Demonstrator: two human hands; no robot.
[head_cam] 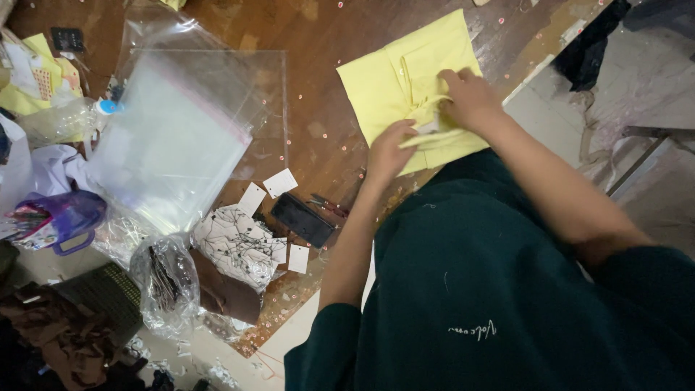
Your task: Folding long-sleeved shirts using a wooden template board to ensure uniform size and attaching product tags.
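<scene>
Right now the left hand (pixel 389 152) and right hand (pixel 469 98) both pinch the folded yellow shirt (pixel 391 80), whose near fold could spring loose if either grip slackens.

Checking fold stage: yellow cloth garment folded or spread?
Folded: the yellow cloth garment lies as a compact rectangle with layered edges under both hands.

Upper centre of the frame, a folded yellow garment (pixel 394 80) lay on the brown wooden table (pixel 318 137), with the left hand (pixel 389 152) and right hand (pixel 470 98) both pinching its lower edge. Left of it sat a stack of clear plastic bags (pixel 174 137), and below that, white tags (pixel 279 182) and a black phone (pixel 302 219).
</scene>
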